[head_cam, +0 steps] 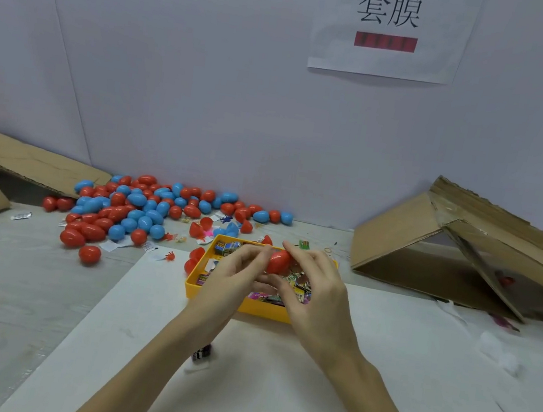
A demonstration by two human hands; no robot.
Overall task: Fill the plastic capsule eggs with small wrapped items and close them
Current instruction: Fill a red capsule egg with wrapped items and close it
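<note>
Far left edge of the desk: a cardboard flap [9, 167] leaning against the back wall. Just right of it, toward the back edge, a heap of red and blue capsule eggs [131, 211], closed as far as can be told, with a few loose halves and scraps of paper at its near side. Middle of the desk, on a white sheet [241, 374]: a yellow tray [193, 287] of small wrapped items [297, 287]. Above the tray, left hand [237, 274] with fingers curled against one end of a red egg [279, 262]; right hand [316, 291] pinching the other end, thumb below and fingers over the top. Egg held between both hands, clear of the tray. Under the left wrist, a small dark wrapped piece [202, 352] lying on the sheet. Right side of the desk: a collapsed cardboard box [447, 249].

Step in hand, by judgement: either pressing the two halves together or pulling them apart; seam hidden by fingers, so cannot tell which. If closing, next move calls for squeezing both ends straight toward each other until snapped, then setting the egg on the heap at the back left. If opening, calls for parting the halves and picking one wrapped item from the tray.
</note>
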